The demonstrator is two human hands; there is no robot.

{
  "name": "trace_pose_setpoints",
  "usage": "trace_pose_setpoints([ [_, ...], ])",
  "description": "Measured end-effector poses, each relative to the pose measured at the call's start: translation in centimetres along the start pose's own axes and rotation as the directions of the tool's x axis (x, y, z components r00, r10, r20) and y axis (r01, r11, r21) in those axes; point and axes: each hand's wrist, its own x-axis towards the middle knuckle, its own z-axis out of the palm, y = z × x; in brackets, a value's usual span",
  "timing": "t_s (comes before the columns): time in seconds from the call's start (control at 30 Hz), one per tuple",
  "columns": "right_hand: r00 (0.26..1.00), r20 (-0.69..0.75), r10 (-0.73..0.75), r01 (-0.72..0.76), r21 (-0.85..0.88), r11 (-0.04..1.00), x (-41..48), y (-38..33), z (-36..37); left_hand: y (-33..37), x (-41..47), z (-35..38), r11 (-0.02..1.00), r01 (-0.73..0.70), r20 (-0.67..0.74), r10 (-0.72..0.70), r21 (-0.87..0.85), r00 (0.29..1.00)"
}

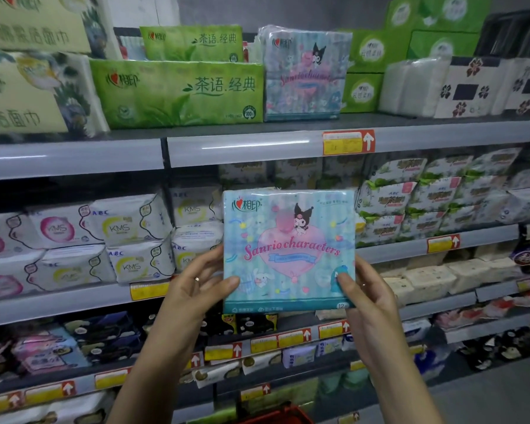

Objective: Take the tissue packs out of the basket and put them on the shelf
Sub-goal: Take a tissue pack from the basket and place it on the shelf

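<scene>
On top shelf: green tissue packs | held pack below | grey floor

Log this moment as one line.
held: Sanrio tissue pack, upright | left hand: grips its left edge | right hand: grips its right edge | matching pack: on top shelf | red basket: bottom of view

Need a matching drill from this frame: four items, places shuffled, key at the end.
Items:
1 red basket
2 long green pack
3 white KMS packs
4 cartoon pack nearest the camera

Places:
A on the top shelf
B gripped between left hand and right hand
C on the second shelf, left side
D bottom edge of view

Pairs: 1-D, 2-A, 3-C, 4-B
</scene>
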Motion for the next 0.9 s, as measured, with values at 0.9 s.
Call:
trace_pose_setpoints([
  [0.9,0.995,0.091,0.050,-0.052,0.017,0.999,8.9,-1.8,-6.8,-1.7,5.9,7.3,0.996,-0.059,-0.113,0.051,-0.062,0.992],
])
